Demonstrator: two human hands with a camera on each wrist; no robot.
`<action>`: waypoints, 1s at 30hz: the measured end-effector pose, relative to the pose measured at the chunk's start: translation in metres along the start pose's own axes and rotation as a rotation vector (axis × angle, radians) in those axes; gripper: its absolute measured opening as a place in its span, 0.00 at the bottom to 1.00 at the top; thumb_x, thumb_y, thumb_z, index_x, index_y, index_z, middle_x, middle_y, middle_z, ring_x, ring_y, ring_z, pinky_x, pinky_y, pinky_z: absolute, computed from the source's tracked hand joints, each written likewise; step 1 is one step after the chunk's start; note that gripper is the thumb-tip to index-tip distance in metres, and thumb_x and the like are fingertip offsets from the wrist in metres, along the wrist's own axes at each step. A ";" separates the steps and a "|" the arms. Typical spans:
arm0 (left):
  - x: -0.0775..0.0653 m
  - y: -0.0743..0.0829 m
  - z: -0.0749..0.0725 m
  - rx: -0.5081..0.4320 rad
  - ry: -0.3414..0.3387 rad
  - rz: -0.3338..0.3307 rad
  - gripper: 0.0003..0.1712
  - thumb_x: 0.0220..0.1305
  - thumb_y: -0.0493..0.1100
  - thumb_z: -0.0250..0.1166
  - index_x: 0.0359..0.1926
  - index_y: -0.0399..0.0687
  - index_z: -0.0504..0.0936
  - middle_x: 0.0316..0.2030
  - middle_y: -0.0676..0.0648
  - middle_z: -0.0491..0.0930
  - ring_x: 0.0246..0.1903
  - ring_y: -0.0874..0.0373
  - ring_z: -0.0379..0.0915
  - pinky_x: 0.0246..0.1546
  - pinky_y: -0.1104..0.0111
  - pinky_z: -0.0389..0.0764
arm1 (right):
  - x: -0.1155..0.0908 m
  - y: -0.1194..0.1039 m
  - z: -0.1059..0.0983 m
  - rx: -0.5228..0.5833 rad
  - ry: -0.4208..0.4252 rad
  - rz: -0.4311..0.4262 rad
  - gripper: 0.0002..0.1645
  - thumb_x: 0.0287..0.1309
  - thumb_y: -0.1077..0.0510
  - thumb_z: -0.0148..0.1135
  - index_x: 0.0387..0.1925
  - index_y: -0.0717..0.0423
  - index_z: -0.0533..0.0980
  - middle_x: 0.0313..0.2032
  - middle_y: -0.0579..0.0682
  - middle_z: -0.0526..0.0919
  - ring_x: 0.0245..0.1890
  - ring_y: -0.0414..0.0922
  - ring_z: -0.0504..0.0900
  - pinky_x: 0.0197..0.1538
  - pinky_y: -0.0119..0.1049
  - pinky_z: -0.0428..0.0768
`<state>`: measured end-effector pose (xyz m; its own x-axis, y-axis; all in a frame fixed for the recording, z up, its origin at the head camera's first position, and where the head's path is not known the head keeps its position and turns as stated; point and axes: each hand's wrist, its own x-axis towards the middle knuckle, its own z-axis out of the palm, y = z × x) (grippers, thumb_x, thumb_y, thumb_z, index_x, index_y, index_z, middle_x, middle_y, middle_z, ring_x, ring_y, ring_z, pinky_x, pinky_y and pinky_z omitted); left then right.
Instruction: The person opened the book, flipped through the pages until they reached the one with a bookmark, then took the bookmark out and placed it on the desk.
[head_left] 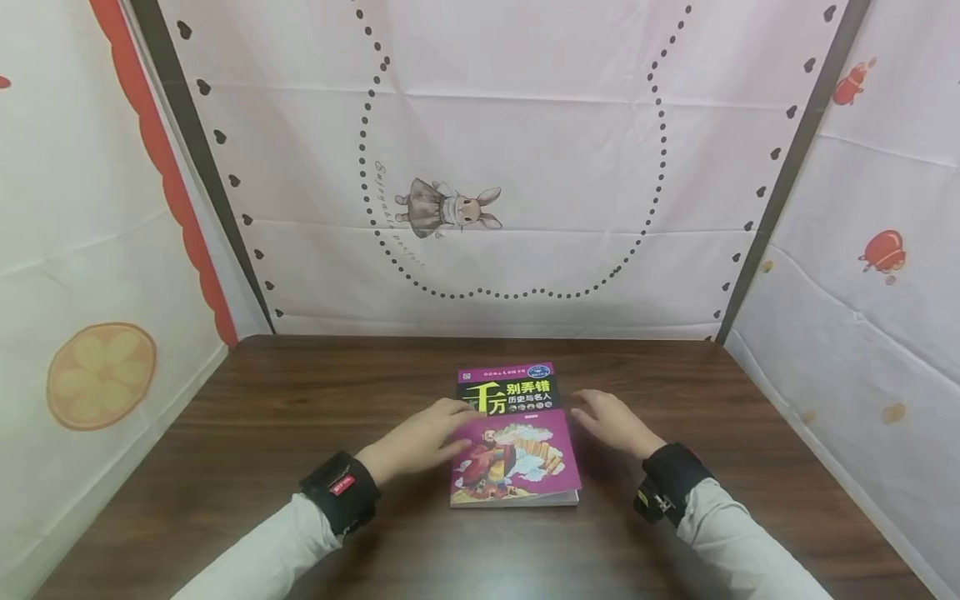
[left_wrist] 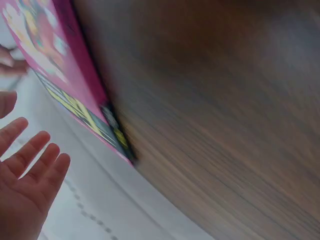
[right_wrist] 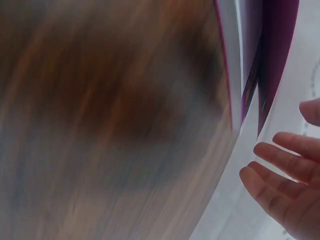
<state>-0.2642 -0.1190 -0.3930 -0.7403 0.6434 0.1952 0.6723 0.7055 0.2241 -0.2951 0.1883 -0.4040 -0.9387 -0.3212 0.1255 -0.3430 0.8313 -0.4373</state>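
Observation:
A paperback book [head_left: 517, 446] with a purple cover lies on the wooden table, its spine toward the left. Yellow and white characters fill a black band near its top, above a colourful drawing. The front cover lifts slightly off the pages on the right side, as the right wrist view shows the cover [right_wrist: 277, 50] standing apart. My left hand [head_left: 420, 437] is over the book's left edge, its fingers [left_wrist: 31, 150] spread and holding nothing; contact with the book cannot be told. By the right edge is my right hand [head_left: 615, 423], fingers [right_wrist: 285, 162] extended and nothing held.
The brown wooden table [head_left: 315, 383] spreads around the book. A white cloth [head_left: 525, 167] with a rabbit print and dotted lines hangs behind it, and more printed cloth stands at the left and right. Dark bands [head_left: 341, 492] wrap both wrists.

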 end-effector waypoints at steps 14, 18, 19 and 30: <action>-0.013 0.057 0.025 0.257 0.110 0.253 0.22 0.52 0.52 0.62 0.48 0.49 0.75 0.44 0.50 0.77 0.46 0.59 0.73 0.47 0.67 0.75 | -0.007 -0.022 0.011 0.178 -0.061 0.224 0.24 0.57 0.52 0.50 0.48 0.68 0.69 0.40 0.62 0.78 0.38 0.52 0.79 0.38 0.42 0.78; -0.018 0.055 0.034 0.264 0.107 0.248 0.26 0.49 0.55 0.63 0.49 0.50 0.74 0.45 0.50 0.76 0.47 0.56 0.73 0.44 0.67 0.77 | -0.007 -0.025 0.016 0.249 -0.119 0.241 0.18 0.58 0.54 0.51 0.41 0.65 0.73 0.28 0.53 0.79 0.26 0.45 0.77 0.27 0.34 0.76; -0.018 0.054 0.037 0.262 0.112 0.247 0.26 0.49 0.54 0.63 0.49 0.51 0.74 0.45 0.50 0.76 0.47 0.55 0.73 0.42 0.67 0.78 | -0.007 -0.025 0.018 0.259 -0.130 0.236 0.16 0.58 0.54 0.51 0.38 0.64 0.73 0.25 0.52 0.78 0.24 0.44 0.77 0.25 0.33 0.75; -0.018 0.060 0.043 0.281 0.168 0.280 0.27 0.49 0.49 0.64 0.52 0.53 0.71 0.43 0.51 0.77 0.48 0.57 0.72 0.43 0.68 0.77 | -0.005 -0.030 0.018 0.472 -0.112 0.274 0.13 0.58 0.55 0.50 0.26 0.61 0.73 0.19 0.50 0.74 0.17 0.41 0.70 0.21 0.30 0.70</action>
<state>-0.2104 -0.0758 -0.4243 -0.5043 0.7805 0.3694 0.8057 0.5792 -0.1241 -0.2794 0.1566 -0.4076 -0.9728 -0.1897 -0.1331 -0.0093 0.6058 -0.7956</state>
